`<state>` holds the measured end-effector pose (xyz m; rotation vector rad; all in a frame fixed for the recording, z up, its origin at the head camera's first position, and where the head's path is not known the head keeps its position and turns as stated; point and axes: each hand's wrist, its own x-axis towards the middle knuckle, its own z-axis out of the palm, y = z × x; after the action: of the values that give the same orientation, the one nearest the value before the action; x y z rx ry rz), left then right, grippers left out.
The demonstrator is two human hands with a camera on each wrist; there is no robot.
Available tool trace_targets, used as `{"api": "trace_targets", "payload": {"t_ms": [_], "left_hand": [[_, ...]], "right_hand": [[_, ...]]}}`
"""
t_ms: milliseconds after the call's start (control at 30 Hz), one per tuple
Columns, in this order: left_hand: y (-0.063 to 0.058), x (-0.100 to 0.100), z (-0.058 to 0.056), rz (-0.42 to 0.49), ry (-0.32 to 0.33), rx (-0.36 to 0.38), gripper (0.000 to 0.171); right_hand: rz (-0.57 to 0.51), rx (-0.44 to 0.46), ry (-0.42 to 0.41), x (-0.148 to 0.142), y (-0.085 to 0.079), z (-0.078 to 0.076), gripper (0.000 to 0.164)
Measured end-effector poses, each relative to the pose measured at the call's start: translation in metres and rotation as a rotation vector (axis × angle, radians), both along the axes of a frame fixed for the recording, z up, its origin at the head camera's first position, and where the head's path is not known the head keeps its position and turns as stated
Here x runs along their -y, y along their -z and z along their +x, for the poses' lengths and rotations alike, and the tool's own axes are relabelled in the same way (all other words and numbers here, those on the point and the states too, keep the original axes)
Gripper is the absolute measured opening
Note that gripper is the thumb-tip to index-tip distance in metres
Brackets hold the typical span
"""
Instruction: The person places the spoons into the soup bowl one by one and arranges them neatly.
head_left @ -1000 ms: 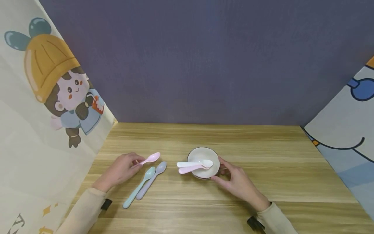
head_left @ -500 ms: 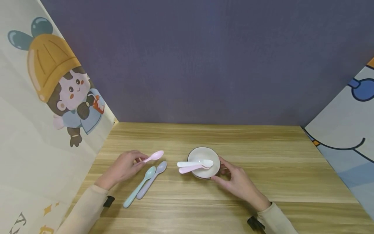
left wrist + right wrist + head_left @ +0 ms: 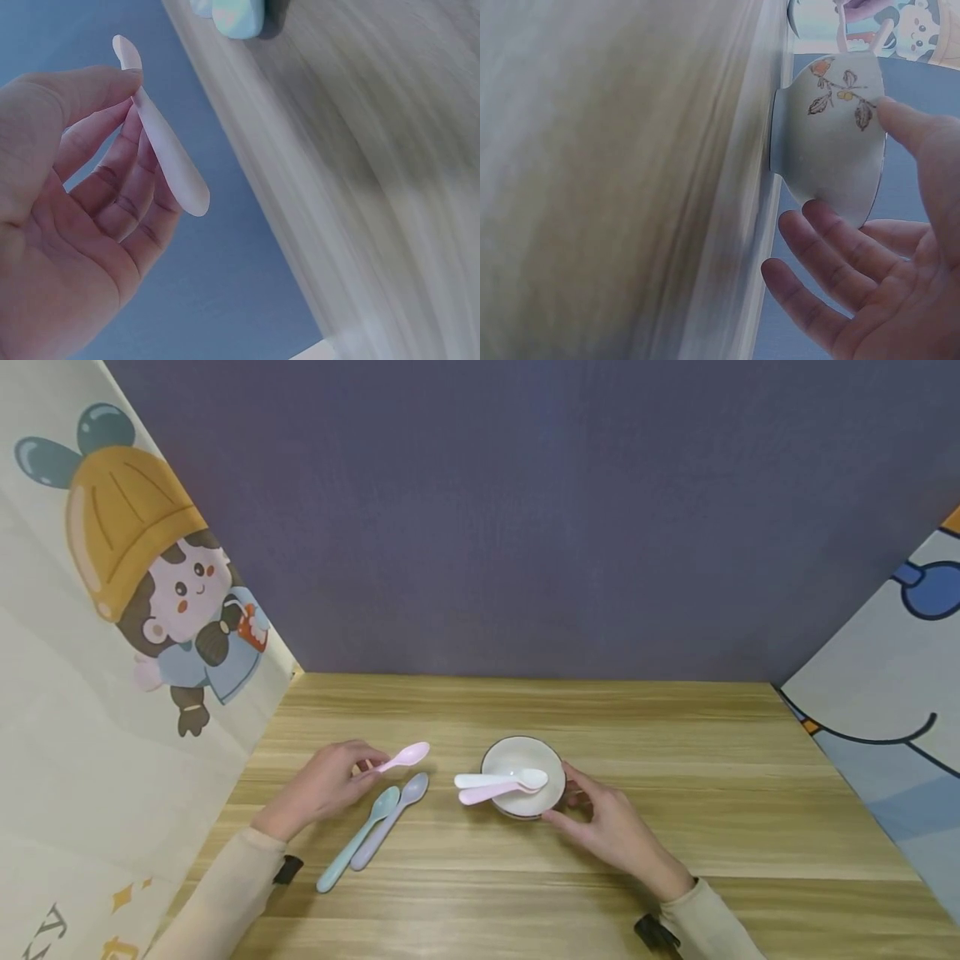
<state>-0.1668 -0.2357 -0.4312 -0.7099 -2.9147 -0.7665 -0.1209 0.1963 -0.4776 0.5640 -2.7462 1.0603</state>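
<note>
My left hand [image 3: 326, 787] pinches a pink spoon [image 3: 411, 754] between thumb and fingers, its bowl end pointing right. In the left wrist view this spoon [image 3: 171, 154] is held clear of the tabletop. At the table's middle stands a small white bowl [image 3: 517, 749] with a dark rim. A white spoon [image 3: 476, 782] and another pink spoon [image 3: 480, 795] lie in it, handles jutting over the left rim. My right hand [image 3: 617, 831] holds the bowl's right side, thumb at the rim and fingertips against the wall. Floral decoration marks the bowl's outside in the right wrist view.
A green spoon [image 3: 352, 850] and a lilac spoon [image 3: 386, 831] lie side by side on the wooden table [image 3: 675, 735], just right of the left forearm. A dark wall [image 3: 525, 527] rises behind the table, with printed panels at both sides.
My left hand has shifted slightly right and away from me, carrying the pink spoon toward the bowl. My right hand and the bowl have stayed in place.
</note>
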Motion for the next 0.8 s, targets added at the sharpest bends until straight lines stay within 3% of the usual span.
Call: {"api": "trace_targets", "payload": {"t_ms": [433,800], "left_hand": [[-0.004,-0.013,-0.006,0.015,0.042,-0.063,0.020],[-0.006,-0.024,-0.012,0.058,0.064,-0.035,0.019]], "right_hand": [[0.006,-0.009,-0.003,0.000,0.001,0.000,0.082],[-0.003,0.003,-0.006,0.001,0.001,0.000,0.082]]}}
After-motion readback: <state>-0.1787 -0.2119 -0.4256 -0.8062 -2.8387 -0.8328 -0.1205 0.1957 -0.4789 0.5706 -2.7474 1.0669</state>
